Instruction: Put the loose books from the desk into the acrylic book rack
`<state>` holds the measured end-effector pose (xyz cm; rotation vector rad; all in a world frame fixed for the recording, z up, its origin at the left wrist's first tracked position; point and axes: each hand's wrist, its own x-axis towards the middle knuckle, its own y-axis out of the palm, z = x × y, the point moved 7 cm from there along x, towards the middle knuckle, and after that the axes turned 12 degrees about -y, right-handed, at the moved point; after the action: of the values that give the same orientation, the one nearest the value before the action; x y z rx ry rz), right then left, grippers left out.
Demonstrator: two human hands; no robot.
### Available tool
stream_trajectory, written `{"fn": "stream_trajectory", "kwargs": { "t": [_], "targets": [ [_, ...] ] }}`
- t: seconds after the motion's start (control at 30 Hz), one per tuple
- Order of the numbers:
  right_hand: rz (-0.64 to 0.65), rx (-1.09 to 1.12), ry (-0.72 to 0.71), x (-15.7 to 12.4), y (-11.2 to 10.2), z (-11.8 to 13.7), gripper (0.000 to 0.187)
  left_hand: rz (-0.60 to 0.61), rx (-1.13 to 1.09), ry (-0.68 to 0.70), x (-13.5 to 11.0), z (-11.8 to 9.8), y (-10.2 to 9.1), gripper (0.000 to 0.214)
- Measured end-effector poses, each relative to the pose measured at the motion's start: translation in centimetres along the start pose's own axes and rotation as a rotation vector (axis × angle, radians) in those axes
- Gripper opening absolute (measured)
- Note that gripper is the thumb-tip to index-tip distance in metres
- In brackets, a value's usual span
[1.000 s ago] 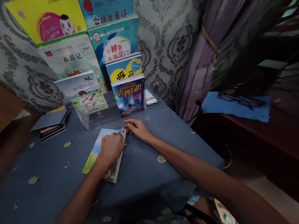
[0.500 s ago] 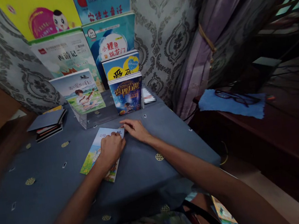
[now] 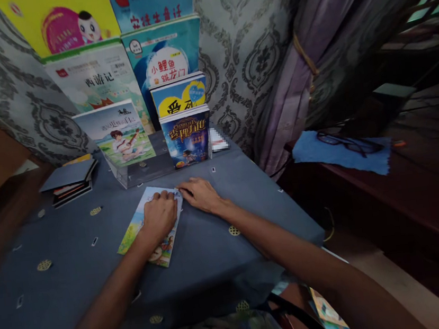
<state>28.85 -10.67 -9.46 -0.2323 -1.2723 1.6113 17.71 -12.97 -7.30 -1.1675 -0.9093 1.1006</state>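
A thin picture book (image 3: 139,229) with a green and yellow cover lies flat on the blue-grey tablecloth (image 3: 76,267). My left hand (image 3: 159,216) rests on top of the book with its fingers curled down against the cover. My right hand (image 3: 201,193) lies just to the right of the book's upper corner, fingers pressed together at that corner. What the fingertips pinch is too small to make out.
A clear tiered stand (image 3: 140,171) behind the book holds several upright children's books (image 3: 188,136). A small stack of dark books (image 3: 70,180) lies at the left. Patterned wallpaper, a purple curtain (image 3: 302,53), and a dark sideboard with a blue cloth (image 3: 338,152) and glasses are on the right.
My left hand has flattened and slid slightly down onto the book cover. My right hand stays at the book's upper corner. The view shifted a little.
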Motion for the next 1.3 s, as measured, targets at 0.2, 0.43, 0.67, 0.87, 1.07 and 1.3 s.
{"fn": "stream_trajectory", "kwargs": {
  "t": [0.2,0.43,0.67,0.87,1.07,1.3],
  "targets": [
    [0.003,-0.038,-0.012,-0.1,0.0,0.0,0.027,-0.019,-0.007,-0.065,2.4,3.7,0.6,0.038],
    [-0.009,0.005,-0.024,-0.2,0.3,0.3,0.024,-0.043,-0.043,-0.04,3.2,5.0,1.1,0.038],
    [-0.06,0.102,0.044,-0.3,0.4,0.5,0.03,-0.038,-0.004,-0.043,3.1,5.3,1.2,0.041],
    [-0.051,0.268,0.044,1.4,2.3,-0.8,0.038,-0.055,0.044,-0.149,3.2,6.6,0.9,0.045],
    [0.025,0.172,-0.061,2.0,3.9,-0.5,0.042,-0.123,0.03,-0.129,3.0,6.4,1.2,0.037],
    [0.038,0.109,-0.076,0.5,2.9,1.5,0.038,-0.144,-0.03,0.024,2.7,5.6,2.0,0.038]
  ]
}}
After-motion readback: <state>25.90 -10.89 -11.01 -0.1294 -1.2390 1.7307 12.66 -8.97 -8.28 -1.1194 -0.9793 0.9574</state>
